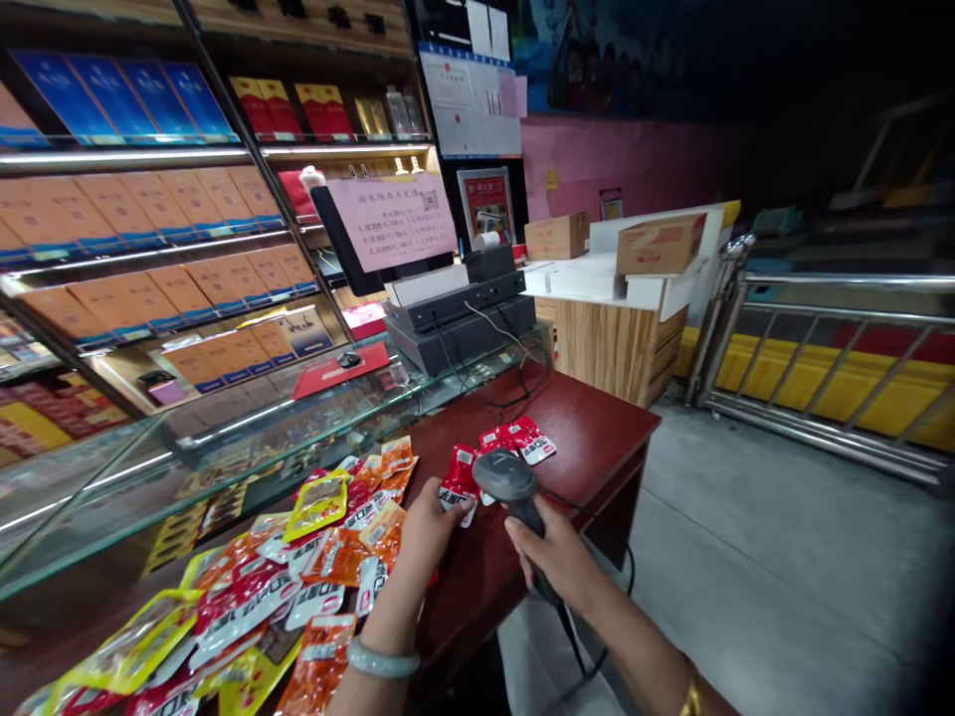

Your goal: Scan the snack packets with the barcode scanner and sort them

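Observation:
My right hand (548, 552) is closed round the handle of a dark grey barcode scanner (507, 482), whose head points at a red snack packet (461, 475). My left hand (429, 522) pinches that red packet and holds it just above the dark red table (597, 447). Two more red packets (526, 438) lie on the table beyond the scanner. A heap of several red, orange and yellow snack packets (298, 577) is spread over the table to the left of my left arm.
A glass display counter (224, 438) runs along the left, with shelves of boxed goods (149, 259) behind it. A cash register with a screen (448, 298) stands at the counter's far end. A wooden stand with cardboard boxes (619, 318) and a metal railing (821, 348) lie beyond.

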`<state>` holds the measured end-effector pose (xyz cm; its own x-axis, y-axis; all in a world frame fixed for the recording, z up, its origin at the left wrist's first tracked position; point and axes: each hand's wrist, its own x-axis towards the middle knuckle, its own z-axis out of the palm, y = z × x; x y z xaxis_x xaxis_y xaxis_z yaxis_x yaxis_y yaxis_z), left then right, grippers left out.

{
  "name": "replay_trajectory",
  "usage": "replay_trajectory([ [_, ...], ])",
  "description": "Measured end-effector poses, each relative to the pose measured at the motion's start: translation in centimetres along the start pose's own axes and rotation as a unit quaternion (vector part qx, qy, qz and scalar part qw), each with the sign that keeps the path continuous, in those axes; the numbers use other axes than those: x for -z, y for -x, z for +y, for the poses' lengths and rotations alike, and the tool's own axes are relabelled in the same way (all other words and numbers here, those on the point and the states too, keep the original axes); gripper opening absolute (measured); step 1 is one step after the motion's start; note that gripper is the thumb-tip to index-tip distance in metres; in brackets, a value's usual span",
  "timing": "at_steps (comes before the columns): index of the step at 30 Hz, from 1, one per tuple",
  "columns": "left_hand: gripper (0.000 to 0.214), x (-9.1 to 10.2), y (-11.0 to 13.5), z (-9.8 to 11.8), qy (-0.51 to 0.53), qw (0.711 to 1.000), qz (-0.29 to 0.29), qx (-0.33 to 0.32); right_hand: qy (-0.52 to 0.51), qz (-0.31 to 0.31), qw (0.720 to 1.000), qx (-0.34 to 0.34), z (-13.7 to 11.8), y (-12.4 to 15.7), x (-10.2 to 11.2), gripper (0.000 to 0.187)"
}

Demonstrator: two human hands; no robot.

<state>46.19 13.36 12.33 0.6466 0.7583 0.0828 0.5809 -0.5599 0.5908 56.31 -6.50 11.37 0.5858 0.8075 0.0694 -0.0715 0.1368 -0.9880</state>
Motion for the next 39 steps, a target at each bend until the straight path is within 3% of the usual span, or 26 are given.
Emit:
replay_trajectory([
  [7,0.036,-2.1,-4.7,3.0,0.139,0.990,-0.015,-0.010,0.002,0.024,1.000,-0.005,0.1,0.4,0.5,0.041],
  [11,0.059,0.0,-7.0,1.9,-0.089,0.991,0.074,-0.067,0.007,0.024,1.000,-0.006,0.4,0.7,0.9,0.043],
  [15,0.070,2.9,-8.4,-2.0,-0.283,0.955,0.085,0.019,0.015,0.012,1.000,-0.011,0.7,1.0,1.1,0.043],
  [19,0.070,4.1,-9.5,-4.1,-0.300,0.948,0.049,0.098,0.031,0.006,0.999,-0.018,0.9,0.7,0.4,0.047],
  [26,0.068,5.4,-11.1,-2.6,-0.220,0.971,0.032,0.089,0.059,-0.003,0.998,-0.029,0.3,0.9,-0.4,0.045],
  [30,0.034,4.7,-9.9,-1.5,-0.154,0.987,-0.009,0.042,0.069,0.001,0.997,-0.028,-0.4,0.8,-0.6,0.045],
  [36,0.036,1.4,-4.3,0.1,0.104,0.993,-0.048,-0.013,0.059,-0.004,0.998,-0.011,-2.4,0.0,-1.0,0.041],
  [39,0.039,0.9,-2.2,0.4,0.143,0.988,-0.049,-0.022,0.053,-0.009,0.999,-0.009,-3.1,-0.3,-1.2,0.041],
])
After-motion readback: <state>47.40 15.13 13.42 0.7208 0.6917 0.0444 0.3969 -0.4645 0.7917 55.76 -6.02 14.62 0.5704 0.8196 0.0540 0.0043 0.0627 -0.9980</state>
